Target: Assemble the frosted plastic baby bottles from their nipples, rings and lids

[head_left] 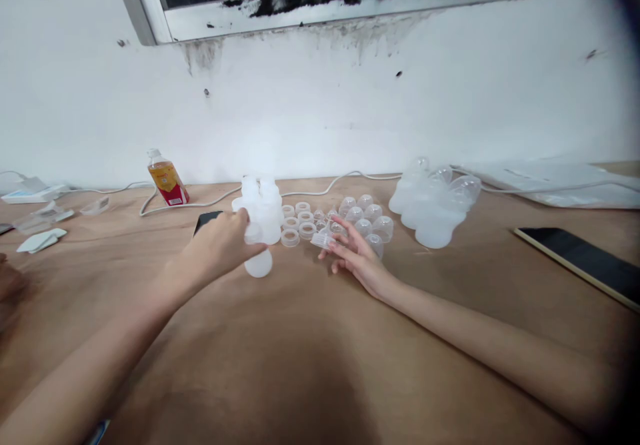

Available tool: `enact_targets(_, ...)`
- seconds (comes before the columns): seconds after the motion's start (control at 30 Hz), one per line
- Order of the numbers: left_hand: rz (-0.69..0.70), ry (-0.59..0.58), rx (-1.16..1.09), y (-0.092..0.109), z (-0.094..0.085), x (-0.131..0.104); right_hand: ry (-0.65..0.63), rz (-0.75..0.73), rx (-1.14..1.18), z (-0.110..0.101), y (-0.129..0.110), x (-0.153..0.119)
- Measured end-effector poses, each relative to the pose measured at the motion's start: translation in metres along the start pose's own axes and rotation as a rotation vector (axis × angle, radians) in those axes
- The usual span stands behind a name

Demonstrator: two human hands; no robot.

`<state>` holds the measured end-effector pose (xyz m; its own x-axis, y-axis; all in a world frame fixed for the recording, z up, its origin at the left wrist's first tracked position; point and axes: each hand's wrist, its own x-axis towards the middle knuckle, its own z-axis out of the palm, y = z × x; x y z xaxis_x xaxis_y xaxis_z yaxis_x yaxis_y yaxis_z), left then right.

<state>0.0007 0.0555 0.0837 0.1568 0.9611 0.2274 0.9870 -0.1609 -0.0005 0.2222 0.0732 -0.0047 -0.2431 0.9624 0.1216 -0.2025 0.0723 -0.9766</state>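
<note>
My left hand [225, 241] is closed round the neck of a white translucent bottle [259, 264], just in front of a cluster of similar bottles [271, 211]. Between thumb and fingers, my right hand [357, 256] holds a clear ribbed collar with a nipple [323, 239]. Clear rings [290, 237] stand in rows between the hands. Behind and beside my right hand are several clear domed caps [383, 226]. Small clear nipples [319, 215] sit between the rings and the caps, partly hidden by my right fingers.
Capped bottles [434, 211] stand at the right, near a phone [580, 258] and plastic sheeting [565, 181]. A drink bottle [168, 179], a white cable [345, 175] and a power strip [33, 195] lie along the wall. Part of another person's hand [9, 285] shows at the left edge.
</note>
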Motion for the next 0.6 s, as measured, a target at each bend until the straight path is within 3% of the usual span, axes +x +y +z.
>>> enact_targets(0.1,0.122,0.070,-0.279,0.018,0.020,-0.002,0.014,-0.006,0.062,0.000,0.001,0.001)
enact_targets(0.23,0.207,0.191,-0.797,0.034,0.063,-0.003,-0.051,-0.045,0.086,-0.002,0.003,0.001)
enact_targets(0.33,0.244,0.046,-1.041,0.038,0.083,-0.003,-0.070,-0.060,0.088,-0.003,0.004,0.001)
enact_targets(0.4,0.236,-0.016,-1.095,0.037,0.088,-0.002,-0.059,-0.057,0.106,-0.003,0.004,0.001)
enact_targets(0.6,0.264,0.025,-1.047,0.035,0.086,-0.003,-0.008,-0.053,0.097,-0.001,0.003,0.000)
